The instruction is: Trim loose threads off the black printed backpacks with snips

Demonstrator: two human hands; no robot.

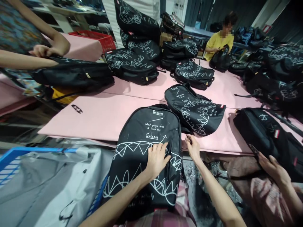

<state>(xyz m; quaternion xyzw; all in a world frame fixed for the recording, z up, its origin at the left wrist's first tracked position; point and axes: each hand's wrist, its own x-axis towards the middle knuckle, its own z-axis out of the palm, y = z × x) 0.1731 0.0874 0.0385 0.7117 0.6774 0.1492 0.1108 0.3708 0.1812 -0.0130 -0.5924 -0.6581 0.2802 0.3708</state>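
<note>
A black backpack [142,151] with white scribble print and the word "Success" lies half on my lap, half on the pink table [99,116]. My left hand [156,157] rests flat on its front panel, fingers spread, holding nothing. My right hand [193,147] is beside the backpack's right edge with fingers pinched on a small dark piece, perhaps a zipper pull [188,138]; what it is I cannot make out. Just beyond lies a second printed backpack [195,108].
Many more black backpacks are piled at the back [136,60] and right [267,132]. A co-worker's hands [44,50] hold a bag at the left; another person's hand [272,165] is at the right. A blue crate [14,156] with plastic bags stands lower left. A person in yellow [219,41] sits far back.
</note>
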